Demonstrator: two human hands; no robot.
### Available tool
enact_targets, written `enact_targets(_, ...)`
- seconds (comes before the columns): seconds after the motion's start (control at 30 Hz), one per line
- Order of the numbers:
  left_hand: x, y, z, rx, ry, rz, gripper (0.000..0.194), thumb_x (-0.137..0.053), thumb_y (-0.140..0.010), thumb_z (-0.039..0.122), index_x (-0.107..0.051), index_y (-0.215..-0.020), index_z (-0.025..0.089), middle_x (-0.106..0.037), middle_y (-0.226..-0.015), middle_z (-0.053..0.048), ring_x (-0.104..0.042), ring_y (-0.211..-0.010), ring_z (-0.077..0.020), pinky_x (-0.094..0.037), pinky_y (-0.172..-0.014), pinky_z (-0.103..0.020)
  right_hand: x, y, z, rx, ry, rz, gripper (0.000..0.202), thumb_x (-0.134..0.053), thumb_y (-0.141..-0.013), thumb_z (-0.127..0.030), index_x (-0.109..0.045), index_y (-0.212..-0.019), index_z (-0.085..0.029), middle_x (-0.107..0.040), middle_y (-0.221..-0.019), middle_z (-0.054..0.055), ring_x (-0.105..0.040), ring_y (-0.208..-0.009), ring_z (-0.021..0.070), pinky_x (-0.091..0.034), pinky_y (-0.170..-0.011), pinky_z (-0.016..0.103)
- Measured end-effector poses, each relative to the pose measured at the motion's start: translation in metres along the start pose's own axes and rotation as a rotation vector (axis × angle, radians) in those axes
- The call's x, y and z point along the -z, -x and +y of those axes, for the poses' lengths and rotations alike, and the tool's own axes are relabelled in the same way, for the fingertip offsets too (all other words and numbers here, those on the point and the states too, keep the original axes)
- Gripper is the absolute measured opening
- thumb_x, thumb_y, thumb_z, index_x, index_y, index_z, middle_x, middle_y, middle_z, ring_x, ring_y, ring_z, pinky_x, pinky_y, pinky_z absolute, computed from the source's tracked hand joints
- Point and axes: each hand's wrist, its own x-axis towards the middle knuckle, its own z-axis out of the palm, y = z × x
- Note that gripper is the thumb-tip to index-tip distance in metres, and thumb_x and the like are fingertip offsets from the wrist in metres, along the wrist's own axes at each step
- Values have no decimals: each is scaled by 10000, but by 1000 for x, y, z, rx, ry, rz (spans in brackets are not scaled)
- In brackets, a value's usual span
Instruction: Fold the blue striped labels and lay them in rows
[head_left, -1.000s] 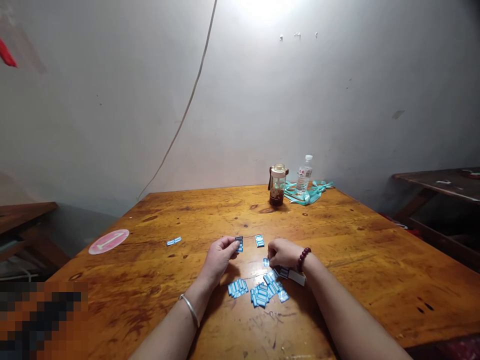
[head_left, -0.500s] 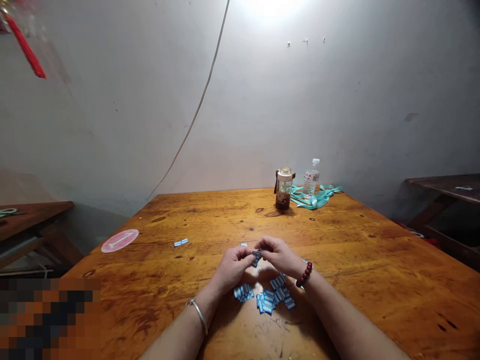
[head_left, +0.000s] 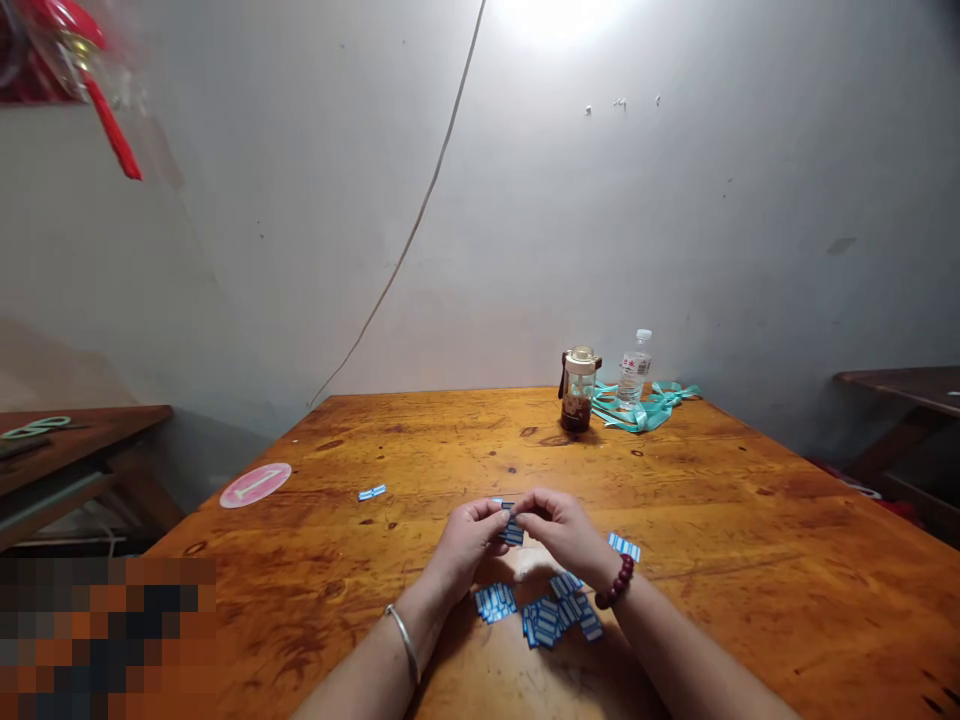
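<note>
The left hand (head_left: 459, 548) and right hand (head_left: 566, 537) pinch blue-and-white striped cards (head_left: 514, 534) between their fingers; loose card piles (head_left: 546, 624) lie on the counter (head_left: 450, 450), nearer the wearer than those fingers.

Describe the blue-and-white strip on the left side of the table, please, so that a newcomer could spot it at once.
On the big wooden table, find the pink oval marked 1 near the left edge. The strip lies to its right; unlike the overlapping blue-and-white pieces farther right, it sits alone.
</note>
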Motion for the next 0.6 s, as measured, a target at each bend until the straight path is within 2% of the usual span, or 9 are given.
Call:
enact_targets(0.1, -1, 1, 0, 2, 20, -43, 226, -669, -587, 318, -559, -623, 124, -502, -542, 28, -443, -461, -44, -343, -456, -159, -7, 2, 2, 37, 60, 47, 80, -520, -708, -228, -566, -683, -167, -542, -641, -14, -481, -613, 107, -380, -570, 216)
enact_targets(0.23, 0, 2, 1, -7, 12, -86, 221, -650, -615, 323, -569, -646, 119, -519, -579, 15, -459, -499, -53, -362, -490, -170, -10, 1, 8, 8, 14, 85, 80, -527, -709, -240, -536, -684, -165, -514, -605, -27, -457, -558, 93, -359, -506, 201)
enact_targets(0.6, 3, 1, -1, 1, -22, -124, 220, -653, -619, 310, -575, -651, 107, -539, -583, 2, -476, -503, -61, -350, -491, -174, -7, 0, 9, -79, -11, 50, 106, -544, -697, -248, -510, -654, -157, -484, -572, -41, -419, -503, 67, -346, -463, 181)
